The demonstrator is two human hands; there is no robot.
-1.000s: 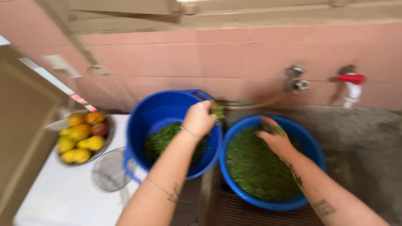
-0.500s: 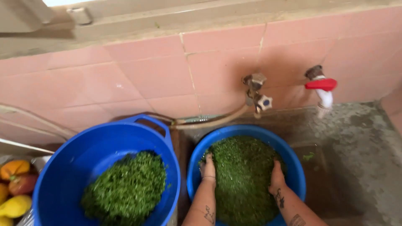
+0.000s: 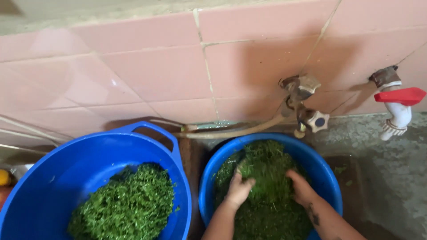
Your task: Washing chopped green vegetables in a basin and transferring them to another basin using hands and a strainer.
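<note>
Two blue basins stand side by side below a pink tiled wall. The right basin (image 3: 327,171) is full of wet chopped green leaves (image 3: 267,160). Both my hands are pressed into that pile: my left hand (image 3: 239,189) on its left side, my right hand (image 3: 301,186) on its right, fingers curled into the greens and squeezing a heap between them. The left basin (image 3: 80,164), larger and with a handle at its back rim, holds a smaller mound of chopped greens (image 3: 126,204).
A worn metal tap (image 3: 302,100) sticks out of the tiled wall just above the right basin. A white tap with a red handle (image 3: 398,100) sits further right over a wet concrete ledge (image 3: 387,178). A thin hose (image 3: 231,132) runs along the wall base. Fruit (image 3: 3,178) shows at the left edge.
My left hand left the left basin and joined the right hand in the right basin. Both hands have pushed deeper into the greens and closed in. The view has moved closer.
</note>
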